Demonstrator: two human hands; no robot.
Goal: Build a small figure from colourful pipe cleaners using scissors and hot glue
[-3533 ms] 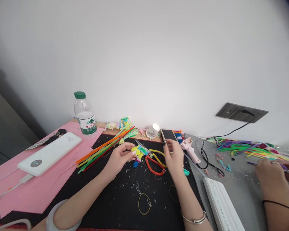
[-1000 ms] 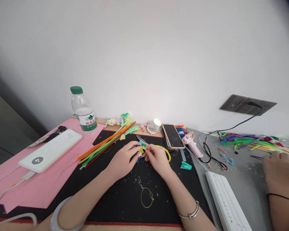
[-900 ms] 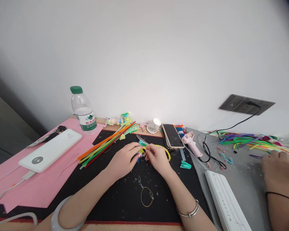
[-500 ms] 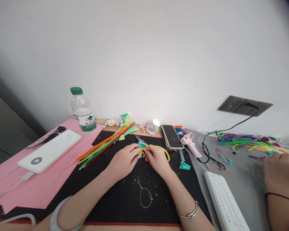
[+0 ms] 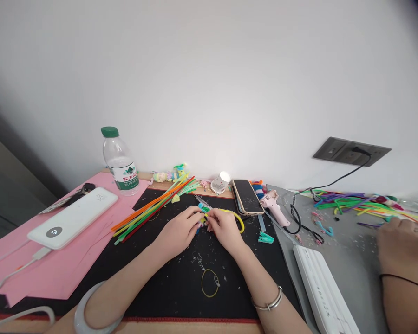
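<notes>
My left hand [image 5: 179, 230] and my right hand [image 5: 223, 228] meet over the black mat [image 5: 167, 283], fingers pinched together on a small yellow, green and blue pipe-cleaner craft piece [image 5: 205, 214]. A yellow pipe cleaner [image 5: 237, 217] curves out from under my right hand. Scissors [image 5: 200, 201] lie just beyond the fingers, mostly hidden. A bundle of coloured pipe cleaners [image 5: 149, 208] lies to the left of my left hand.
A water bottle [image 5: 119, 161], a white power bank [image 5: 73, 217] on pink paper [image 5: 38, 269], a phone [image 5: 247, 196], a pink glue gun [image 5: 271, 203], a small cup [image 5: 220, 182] and a rubber band [image 5: 210, 282]. Another person's hand [image 5: 400, 246] rests at right near more pipe cleaners [image 5: 355, 204] and a white keyboard [image 5: 322, 292].
My right hand left the phone and joined the left hand on the craft piece. Over the last second both hands have stayed pinched on it, with only slight shifts.
</notes>
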